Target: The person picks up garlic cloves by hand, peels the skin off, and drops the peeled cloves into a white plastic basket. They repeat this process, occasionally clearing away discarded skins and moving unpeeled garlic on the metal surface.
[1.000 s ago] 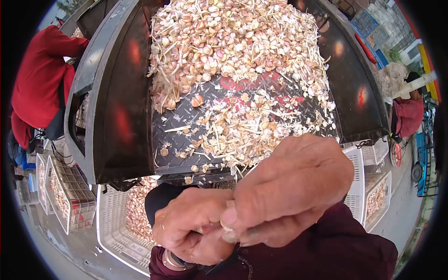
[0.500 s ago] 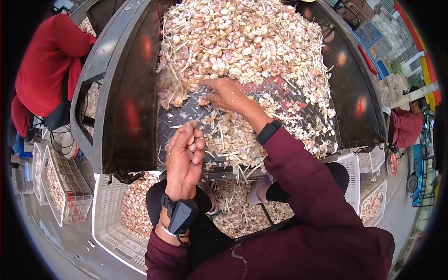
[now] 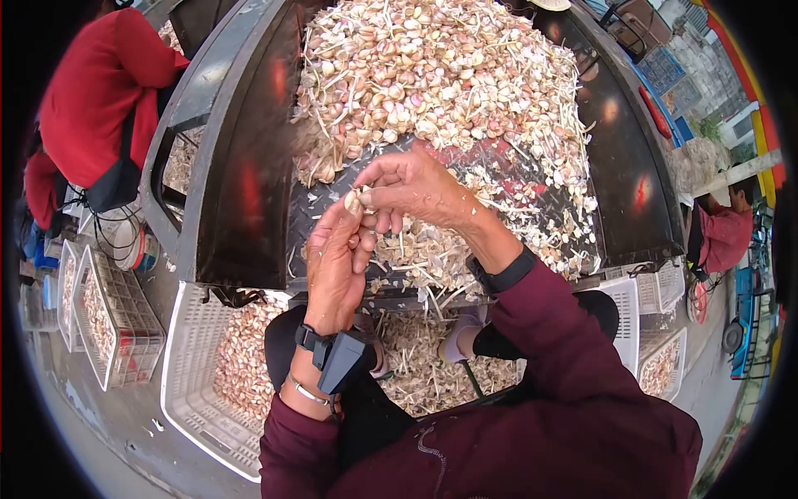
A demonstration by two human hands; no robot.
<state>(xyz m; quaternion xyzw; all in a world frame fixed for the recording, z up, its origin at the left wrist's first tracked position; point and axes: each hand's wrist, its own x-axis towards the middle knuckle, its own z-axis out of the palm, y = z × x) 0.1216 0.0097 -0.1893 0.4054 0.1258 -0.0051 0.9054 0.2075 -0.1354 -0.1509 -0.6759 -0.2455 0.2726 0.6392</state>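
My left hand (image 3: 335,262) is raised palm up over the near edge of the metal tray, its fingers curled. A pale garlic clove (image 3: 353,202) is pinched at its fingertips; the curled fingers hide whatever else lies in the palm. From the right, my right hand (image 3: 420,190) meets it, thumb and forefinger closed on the same clove. Beyond both hands spreads a big heap of garlic cloves (image 3: 449,75) mixed with dry stalks. Under my right wrist lie loose skins and stalks (image 3: 416,254) on the tray's dark patterned floor (image 3: 320,200).
Dark metal side walls (image 3: 241,183) flank the heap. A white plastic crate (image 3: 187,366) with cloves stands below on the left, and more crates (image 3: 116,320) sit farther left. Skins and stalks (image 3: 432,374) cover the ground between my feet. People in red (image 3: 104,108) sit on both sides.
My right hand has come back from the heap's near edge to my left hand, with a clove now between their fingertips. My left hand has risen slightly toward it.
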